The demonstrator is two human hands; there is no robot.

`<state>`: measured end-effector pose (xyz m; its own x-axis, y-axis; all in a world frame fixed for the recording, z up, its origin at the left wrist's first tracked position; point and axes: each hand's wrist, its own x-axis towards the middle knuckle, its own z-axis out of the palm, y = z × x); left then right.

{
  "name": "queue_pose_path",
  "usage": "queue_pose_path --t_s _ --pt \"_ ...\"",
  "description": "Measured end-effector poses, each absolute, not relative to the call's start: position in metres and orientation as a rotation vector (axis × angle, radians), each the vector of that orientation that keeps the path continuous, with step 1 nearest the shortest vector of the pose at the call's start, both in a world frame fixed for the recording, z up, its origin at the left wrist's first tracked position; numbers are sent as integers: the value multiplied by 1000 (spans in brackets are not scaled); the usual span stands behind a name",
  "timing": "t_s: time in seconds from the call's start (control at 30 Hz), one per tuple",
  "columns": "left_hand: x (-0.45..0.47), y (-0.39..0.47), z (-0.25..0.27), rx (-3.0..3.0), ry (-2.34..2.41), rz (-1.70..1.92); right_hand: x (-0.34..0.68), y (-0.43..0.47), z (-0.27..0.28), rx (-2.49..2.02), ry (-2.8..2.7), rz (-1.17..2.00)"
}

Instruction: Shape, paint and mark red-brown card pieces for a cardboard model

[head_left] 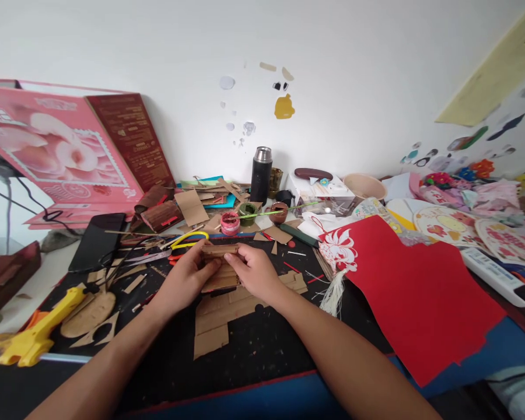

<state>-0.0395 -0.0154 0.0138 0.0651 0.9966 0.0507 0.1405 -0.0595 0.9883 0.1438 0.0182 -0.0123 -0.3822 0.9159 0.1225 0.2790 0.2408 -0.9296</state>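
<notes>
Both my hands grip a small brown cardboard piece (219, 251) above the middle of the black mat. My left hand (186, 277) pinches its left end, thumb on the near side. At its right end, my right hand (258, 271) has thumb and fingers closed. Part of the piece is hidden behind my fingers. Just below it is another corrugated cardboard section (221, 282); whether the two are joined I cannot tell. A larger cut cardboard sheet (212, 343) lies flat on the mat beneath my hands. Yellow-and-orange-handled scissors (190, 238) rest beside my left hand.
A yellow glue gun (44, 335) and a black phone (97, 242) lie left. Behind my hands stand paint jars (230, 224) and a black thermos (261, 181). Red paper (415, 286) covers the right side. A pink box (65, 146) stands back left.
</notes>
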Motion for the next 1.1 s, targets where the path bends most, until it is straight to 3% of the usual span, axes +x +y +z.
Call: queue_pose_path --t_s 0.57,1.1 --pt "-49 -15 26 1366 1234 1095 148 20 0 -927 -1523 1509" --pt "-50 -15 12 1538 1323 1104 147 20 -7 -1102 -1790 1061"
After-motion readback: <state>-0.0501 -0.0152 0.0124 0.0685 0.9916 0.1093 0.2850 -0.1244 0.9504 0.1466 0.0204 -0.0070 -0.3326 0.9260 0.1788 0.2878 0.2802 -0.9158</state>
